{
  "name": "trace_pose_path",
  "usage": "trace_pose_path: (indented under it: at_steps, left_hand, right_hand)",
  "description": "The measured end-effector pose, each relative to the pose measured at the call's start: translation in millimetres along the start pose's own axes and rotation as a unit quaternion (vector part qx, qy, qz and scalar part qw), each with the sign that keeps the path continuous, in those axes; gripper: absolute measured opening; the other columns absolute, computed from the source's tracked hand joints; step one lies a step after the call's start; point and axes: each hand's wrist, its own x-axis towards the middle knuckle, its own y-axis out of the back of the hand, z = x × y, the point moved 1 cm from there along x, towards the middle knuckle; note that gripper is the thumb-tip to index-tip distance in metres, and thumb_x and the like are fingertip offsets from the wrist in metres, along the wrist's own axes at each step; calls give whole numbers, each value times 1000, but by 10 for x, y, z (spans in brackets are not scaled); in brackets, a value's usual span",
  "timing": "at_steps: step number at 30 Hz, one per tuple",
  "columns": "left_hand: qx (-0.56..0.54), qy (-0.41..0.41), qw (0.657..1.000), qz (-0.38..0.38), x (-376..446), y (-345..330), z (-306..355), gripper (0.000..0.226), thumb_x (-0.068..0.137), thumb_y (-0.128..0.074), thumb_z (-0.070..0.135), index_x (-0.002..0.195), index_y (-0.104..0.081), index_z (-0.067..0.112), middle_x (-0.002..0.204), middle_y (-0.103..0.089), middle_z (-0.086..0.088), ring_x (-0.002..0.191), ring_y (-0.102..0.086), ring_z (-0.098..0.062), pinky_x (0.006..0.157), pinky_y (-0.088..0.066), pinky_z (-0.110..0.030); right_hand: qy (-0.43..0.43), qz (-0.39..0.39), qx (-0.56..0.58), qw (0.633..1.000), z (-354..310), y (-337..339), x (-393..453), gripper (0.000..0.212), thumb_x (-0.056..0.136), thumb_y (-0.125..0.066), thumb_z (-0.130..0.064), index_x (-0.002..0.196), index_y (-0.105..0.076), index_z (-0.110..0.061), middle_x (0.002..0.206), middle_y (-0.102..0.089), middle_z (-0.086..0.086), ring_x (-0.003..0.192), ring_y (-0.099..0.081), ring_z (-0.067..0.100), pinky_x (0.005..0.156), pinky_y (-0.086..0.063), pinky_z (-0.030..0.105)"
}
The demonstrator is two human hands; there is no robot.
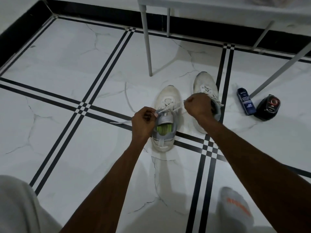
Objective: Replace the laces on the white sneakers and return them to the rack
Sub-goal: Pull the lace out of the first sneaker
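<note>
White marble-look floor (67, 64) crossed by paired black stripes; a white table (218, 4) is stood at the far edge against a black skirting, its legs coming down onto the tiles. Two white sneakers are set side by side mid-floor, toes pointing toward the table: the left sneaker (165, 132), with grey collar and green insole, and the right sneaker (204, 83) just beside it, partly hidden by a forearm. The left hand (143, 120) is curled, pinching one end of the lace (170, 107) at the left sneaker's tongue; the right hand (197, 105) is fisted around the other end, the lace drawn taut between them. A loose lace (127, 96) is lying on the tiles nearby. A blue cleaner bottle (245, 101) and a black polish sponge (268, 106) are lying touching near the table's right leg.
</note>
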Motion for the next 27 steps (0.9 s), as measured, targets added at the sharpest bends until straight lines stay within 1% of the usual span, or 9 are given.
trace_pose_path:
  at_steps: [2, 4, 7, 12, 15, 18, 20, 22, 27]
  left_hand:
    - [-4, 2, 1000, 0, -1, 7, -19, 5, 86, -75, 9, 89, -72, 8, 78, -72, -4, 74, -68, -18, 69, -56, -24]
    - [3, -1, 1000, 4, 0, -17, -6, 6, 86, -75, 8, 90, -72, 8, 79, -72, -4, 74, -68, -19, 70, -57, -25]
    - [13, -3, 1000, 5, -7, -46, 12, 5, 85, -73, 6, 89, -72, 8, 78, -73, -3, 73, -69, -18, 70, -58, -26]
    - [20, -3, 1000, 10, -15, -53, 12, 5, 84, -74, 12, 89, -73, 11, 78, -73, 0, 73, -69, -15, 70, -58, -26]
    - [21, -3, 1000, 17, -6, -24, 19, 5, 85, -75, 8, 90, -72, 10, 76, -71, -3, 70, -67, -13, 67, -57, -26]
    - [26, -10, 999, 18, -33, -46, 43, 6, 85, -74, 7, 89, -72, 11, 73, -69, -2, 67, -65, -9, 66, -56, -23]
    - [26, -8, 999, 20, -52, -68, 57, 7, 85, -74, 6, 90, -71, 10, 73, -69, -3, 67, -65, -9, 66, -56, -26]
    - [29, -10, 999, 25, -34, -76, 61, 8, 85, -72, 5, 91, -71, 10, 73, -69, -3, 67, -65, -11, 66, -57, -29]
    - [46, -11, 998, 34, -20, -85, 72, 11, 84, -69, 3, 92, -72, 10, 74, -71, -2, 68, -67, -12, 67, -59, -31]
  right_hand:
    - [-11, 12, 83, 996, 86, 20, 12, 16, 82, -69, -10, 97, -73, -5, 106, -68, 15, 99, -66, 27, 84, -50, 30]
    - [81, -53, 117, 988, -46, -52, -52, 30, 78, -79, -19, 105, -75, -8, 108, -67, 12, 98, -63, 23, 89, -51, 35]
    - [169, -116, -1, 979, -302, -194, -203, 20, 81, -76, -31, 91, -79, -14, 92, -70, 7, 89, -65, 24, 74, -50, 31]
    - [260, -61, -152, 952, -386, -256, -274, 22, 95, -54, -21, 98, -71, -8, 102, -62, 10, 99, -56, 28, 75, -43, 36]
    - [58, 80, 2, 995, -82, 45, -2, 18, 91, -57, -12, 88, -72, -3, 88, -69, 11, 81, -64, 21, 77, -50, 27]
    - [-83, 168, 105, 977, 181, 394, 279, 16, 83, -63, -9, 91, -72, 1, 90, -72, 13, 80, -69, 16, 77, -54, 20]
    - [-14, 100, 99, 990, 20, 369, 248, 32, 85, -71, -13, 114, -67, 0, 116, -64, 16, 99, -61, 11, 90, -42, 11]
    - [72, -27, 53, 996, -166, 159, 106, 57, 83, -78, -29, 132, -59, -8, 131, -54, 15, 120, -49, 23, 106, -37, 28]
    - [215, -80, -91, 969, -380, -262, -205, 19, 91, -66, -27, 99, -79, -16, 102, -66, 8, 96, -59, 26, 73, -44, 30]
